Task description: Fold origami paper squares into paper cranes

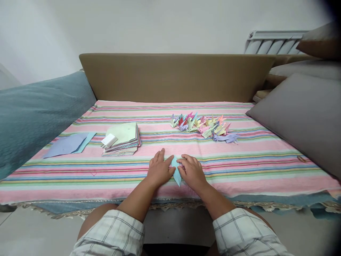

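A light blue folded origami paper (176,171), narrow and pointed at its near end, lies on the striped cloth in front of me. My left hand (160,169) holds its left edge with thumb and index finger, the other fingers stretched out over the cloth. From the right, my right hand (192,171) has its thumb and fingertips on the opposite edge, fingers bent. Parts of the paper's sides are hidden under the fingertips. Beyond my hands sits a group of folded paper cranes (205,126) in several colours.
A stack of square paper (124,137) with a white charger plug (109,140) on it stands left. Farther left lie loose purple and blue sheets (66,145). A blue cushion (45,110) and grey pillow (298,117) flank the striped cloth (80,177); a brown backrest (173,76) rises behind.
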`<state>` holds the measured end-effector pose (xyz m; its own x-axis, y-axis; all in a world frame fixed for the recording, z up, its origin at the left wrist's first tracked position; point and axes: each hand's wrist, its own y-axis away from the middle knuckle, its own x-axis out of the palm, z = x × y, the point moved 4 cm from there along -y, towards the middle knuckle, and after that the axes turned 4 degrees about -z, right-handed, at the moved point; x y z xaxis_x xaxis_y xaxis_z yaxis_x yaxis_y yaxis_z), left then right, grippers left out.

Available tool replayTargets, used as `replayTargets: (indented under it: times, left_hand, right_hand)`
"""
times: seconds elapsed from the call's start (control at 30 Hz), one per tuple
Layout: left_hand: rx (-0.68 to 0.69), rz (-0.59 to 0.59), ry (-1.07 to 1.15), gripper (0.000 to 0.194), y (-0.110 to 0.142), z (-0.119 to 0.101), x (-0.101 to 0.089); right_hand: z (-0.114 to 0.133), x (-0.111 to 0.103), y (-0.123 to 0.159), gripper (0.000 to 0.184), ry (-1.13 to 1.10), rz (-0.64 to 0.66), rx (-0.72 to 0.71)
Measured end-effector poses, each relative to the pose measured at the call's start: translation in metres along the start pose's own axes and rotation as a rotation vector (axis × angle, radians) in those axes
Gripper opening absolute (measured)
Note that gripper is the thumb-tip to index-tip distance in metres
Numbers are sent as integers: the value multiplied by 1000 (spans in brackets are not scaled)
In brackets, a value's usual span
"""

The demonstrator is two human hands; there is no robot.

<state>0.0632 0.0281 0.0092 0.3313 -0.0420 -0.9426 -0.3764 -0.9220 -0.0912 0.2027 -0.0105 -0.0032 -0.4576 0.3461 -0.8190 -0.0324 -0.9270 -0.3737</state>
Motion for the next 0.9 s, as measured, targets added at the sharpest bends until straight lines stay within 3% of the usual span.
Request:
replayTargets:
  times: [0.17, 0.33, 0.5, 0.7, 0.9]
  left_hand:
    - [35, -118, 15, 58, 3, 1, 0]
    - [182, -271, 4, 20, 15, -3, -3]
    - [130, -263, -14, 23, 17, -1, -4]
    - [58, -227, -61, 45, 13, 0, -3]
    - [69, -211, 69, 40, 11, 2, -4]
  right_hand:
    - [0, 0, 0, 27, 22, 11, -15]
    - [-2, 0, 0, 27, 4, 0, -12]
    - [-2, 1, -1, 34, -3, -1, 13]
    - [-2, 2, -3, 34, 16, 15, 26]
    - [-5, -1, -5, 31, -174, -18, 41]
